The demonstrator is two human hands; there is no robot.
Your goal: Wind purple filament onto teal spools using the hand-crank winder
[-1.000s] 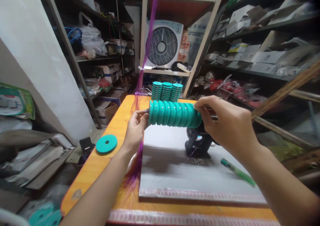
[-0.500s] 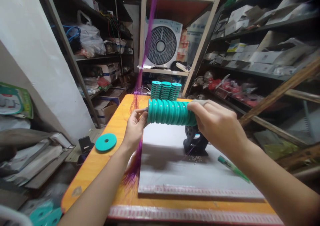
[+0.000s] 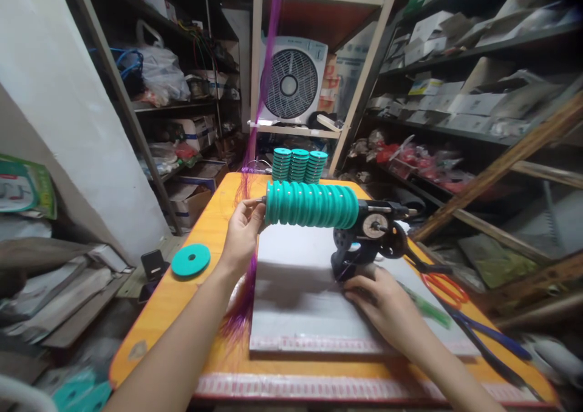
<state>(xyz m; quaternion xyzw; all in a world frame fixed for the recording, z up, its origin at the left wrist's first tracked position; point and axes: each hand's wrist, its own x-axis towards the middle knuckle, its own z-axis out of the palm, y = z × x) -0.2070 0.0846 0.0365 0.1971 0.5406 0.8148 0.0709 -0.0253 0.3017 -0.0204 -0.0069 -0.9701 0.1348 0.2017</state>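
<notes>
Green discs, packed side by side in a ribbed roll point(image 3: 312, 206), lie level above a pale board point(image 3: 296, 303) on an orange table point(image 3: 157, 315), the roll's right end against a black machine point(image 3: 357, 248). A person's left hand point(image 3: 243, 233) pinches the rod point(image 3: 261, 200) at the roll's left end, thumb and forefinger closed on its tip. The right hand point(image 3: 376, 297) reaches down to the board near the machine's base, its fingers bent and thumb and forefinger close together; whether they grip anything cannot be told. Small pale dots show along the upper side of the roll. One loose disc point(image 3: 181, 265) rests flat on the table left of the board, well apart from the left hand. Three stacks point(image 3: 299, 168) of green discs stand upright side by side beyond the roll. Purple thread point(image 3: 272, 42) hangs from above and fans out by the board's left edge. To the right, a green tube point(image 3: 430, 310) lies on the board, partly behind the right forearm, near scissors point(image 3: 449, 289) with orange handles and a tool point(image 3: 496, 336) with a blue handle. A box fan point(image 3: 289, 84) sits on a shelf in the background, between racks crowded with boxes and bags.
</notes>
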